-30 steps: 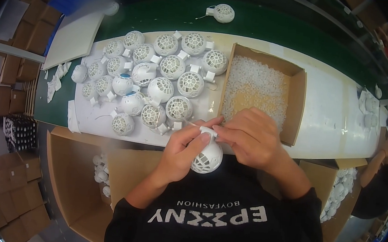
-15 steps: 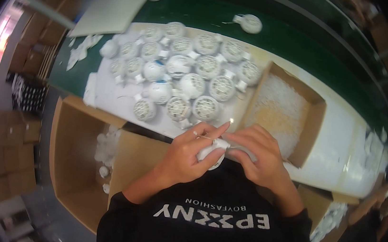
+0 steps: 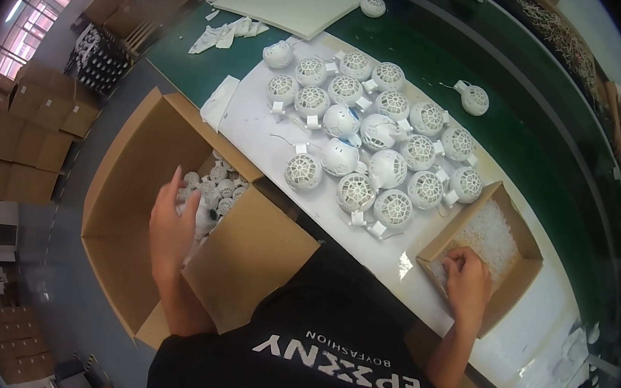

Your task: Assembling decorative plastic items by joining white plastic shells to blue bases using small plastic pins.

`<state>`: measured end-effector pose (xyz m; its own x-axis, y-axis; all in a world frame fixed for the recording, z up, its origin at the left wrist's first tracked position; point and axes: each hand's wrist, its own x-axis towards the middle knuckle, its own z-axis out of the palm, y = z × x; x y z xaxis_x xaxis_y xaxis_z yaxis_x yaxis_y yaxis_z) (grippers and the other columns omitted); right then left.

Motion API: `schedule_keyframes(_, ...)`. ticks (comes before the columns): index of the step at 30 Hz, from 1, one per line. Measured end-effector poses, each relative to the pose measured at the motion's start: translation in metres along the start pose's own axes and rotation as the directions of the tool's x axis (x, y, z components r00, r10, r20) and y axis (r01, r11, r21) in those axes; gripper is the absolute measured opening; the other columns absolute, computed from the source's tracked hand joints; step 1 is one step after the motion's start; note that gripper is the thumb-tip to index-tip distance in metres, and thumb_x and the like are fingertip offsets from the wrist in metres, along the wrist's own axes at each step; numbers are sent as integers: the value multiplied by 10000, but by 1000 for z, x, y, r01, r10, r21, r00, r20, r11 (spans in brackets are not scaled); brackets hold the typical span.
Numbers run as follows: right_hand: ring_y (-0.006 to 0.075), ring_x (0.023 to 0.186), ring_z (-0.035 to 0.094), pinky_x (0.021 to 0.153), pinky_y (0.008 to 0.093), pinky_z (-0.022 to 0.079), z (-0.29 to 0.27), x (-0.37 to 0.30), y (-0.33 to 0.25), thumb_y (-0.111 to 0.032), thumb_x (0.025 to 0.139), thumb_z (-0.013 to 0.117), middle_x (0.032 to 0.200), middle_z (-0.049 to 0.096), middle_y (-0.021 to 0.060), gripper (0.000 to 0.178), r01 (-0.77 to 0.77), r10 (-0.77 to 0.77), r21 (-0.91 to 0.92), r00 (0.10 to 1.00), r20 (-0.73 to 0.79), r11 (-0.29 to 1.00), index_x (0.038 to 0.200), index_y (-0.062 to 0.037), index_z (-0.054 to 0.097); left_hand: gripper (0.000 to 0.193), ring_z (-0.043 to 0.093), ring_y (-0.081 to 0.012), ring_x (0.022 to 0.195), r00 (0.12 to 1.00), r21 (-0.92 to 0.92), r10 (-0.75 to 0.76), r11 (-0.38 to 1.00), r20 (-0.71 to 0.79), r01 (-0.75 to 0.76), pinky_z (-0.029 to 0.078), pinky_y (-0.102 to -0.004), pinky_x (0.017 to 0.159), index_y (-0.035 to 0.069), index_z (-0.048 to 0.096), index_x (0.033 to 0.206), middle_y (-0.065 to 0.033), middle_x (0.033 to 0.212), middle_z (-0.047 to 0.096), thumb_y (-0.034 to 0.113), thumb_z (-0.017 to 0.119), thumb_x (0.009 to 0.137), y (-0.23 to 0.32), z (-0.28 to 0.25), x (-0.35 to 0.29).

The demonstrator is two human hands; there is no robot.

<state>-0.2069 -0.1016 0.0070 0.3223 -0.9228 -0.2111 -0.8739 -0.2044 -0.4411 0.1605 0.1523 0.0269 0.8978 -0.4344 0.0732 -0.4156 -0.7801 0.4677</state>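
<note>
The left hand [image 3: 171, 228] is over the large carton [image 3: 127, 192], index finger raised and thumb standing apart from it; the other fingers are partly hidden, and whether they touch the blurred white balls [image 3: 218, 174] just beside them I cannot tell; the right hand [image 3: 466, 285] dips into the shallow box [image 3: 515, 290], its fingertips bunched together beside the clear bits [image 3: 491, 234], and whether anything is pinched there I cannot tell; the shallow box's long axis slants from lower left to upper right; lattice balls [image 3: 388, 170] lie on the white tabletop [image 3: 258, 128], nearly round, each one's long axis running through its square neck where that shows; the leftmost near ball [image 3: 303, 174] points its neck away from the person, while the middle near ball [image 3: 356, 193] points its own toward the person; a lone ball [image 3: 475, 100] on the green surface [image 3: 419, 49] points its neck up and left.
</note>
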Motion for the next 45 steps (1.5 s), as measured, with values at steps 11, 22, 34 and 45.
schedule_keyframes(11, 182, 643, 614, 623, 341, 475, 13, -15, 6, -118, 889, 694, 732, 684, 126, 126, 22, 27, 242, 980, -199, 970, 965, -23, 728, 531, 623, -327, 1139, 840, 1, 516, 852, -169, -523, 515, -408, 954, 141, 591, 1375, -179, 1276, 621, 274, 728, 879, 107, 127, 226)
schedule_keyframes(22, 174, 633, 602, 635, 306, 487, 14, -10, 17, -79, 880, 700, 816, 719, 143, 139, 126, -58, 274, 968, -243, 953, 994, -9, 736, 653, 591, -338, 1193, 942, -489, 147, 872, 300, 19, 497, -442, 982, 99, 470, 1399, -178, 1367, 539, 342, 712, 844, 124, 105, 257)
schedule_keyframes(34, 94, 687, 587, 651, 239, 467, 8, -12, 7, -31, 892, 696, 861, 740, 65, 134, 217, -104, 370, 947, -303, 904, 1016, -4, 740, 494, 643, -441, 1066, 504, -431, 803, -351, 318, 831, 618, -508, 713, 134, 423, 1410, -171, 1267, 579, 248, 599, 962, 145, 103, -37)
schedule_keyframes(45, 152, 811, 643, 710, 262, 485, -12, -35, -21, 72, 835, 723, 943, 730, 119, 185, 250, -229, 915, 956, -182, 318, 1012, 23, 739, 357, 673, -356, 1026, 205, -511, 878, 50, 431, 858, 609, -435, 757, -15, 523, 1269, -197, 1144, 657, 102, 612, 944, 166, 105, -74)
